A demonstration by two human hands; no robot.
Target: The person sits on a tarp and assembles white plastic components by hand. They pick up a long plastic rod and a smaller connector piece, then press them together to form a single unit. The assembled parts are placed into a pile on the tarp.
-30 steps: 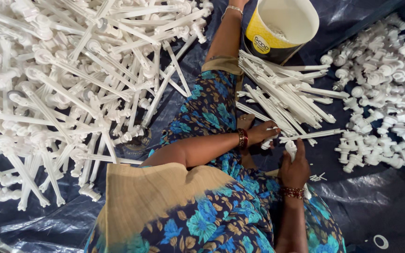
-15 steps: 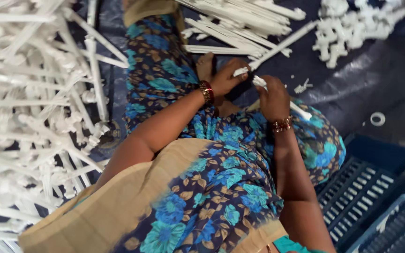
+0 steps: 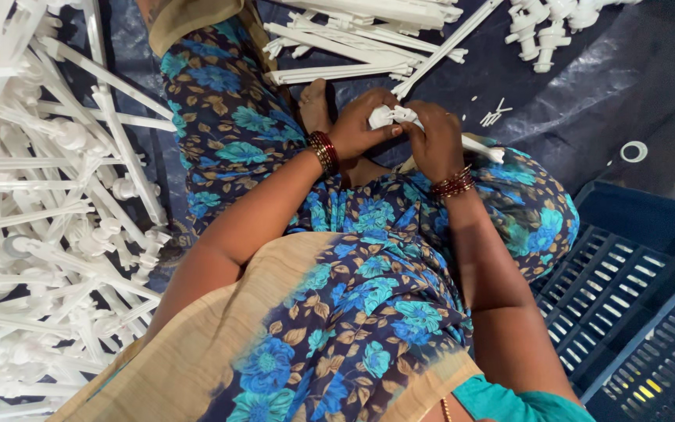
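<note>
My left hand (image 3: pixel 362 125) and my right hand (image 3: pixel 436 141) meet above my lap, both gripping a white plastic moulded piece (image 3: pixel 394 116). A white stick of that piece (image 3: pixel 481 148) pokes out to the right past my right hand. Red and gold bangles circle both wrists. I sit on a dark blue sheet (image 3: pixel 587 86) in blue flowered cloth with a tan border, one bare foot (image 3: pixel 316 105) showing beside my left hand.
A big heap of white plastic sprues (image 3: pixel 48 234) fills the left side. A bundle of bare white sticks (image 3: pixel 369 39) lies ahead, loose white parts (image 3: pixel 544 27) at top right. A small white ring (image 3: pixel 633 151) lies on the sheet. Blue slotted crates (image 3: pixel 634 312) stand at right.
The view has swung down and right: the yellow bucket and far piles have left the frame and the crates have come in. Both hands stay together on the white piece, now drawn closer.
</note>
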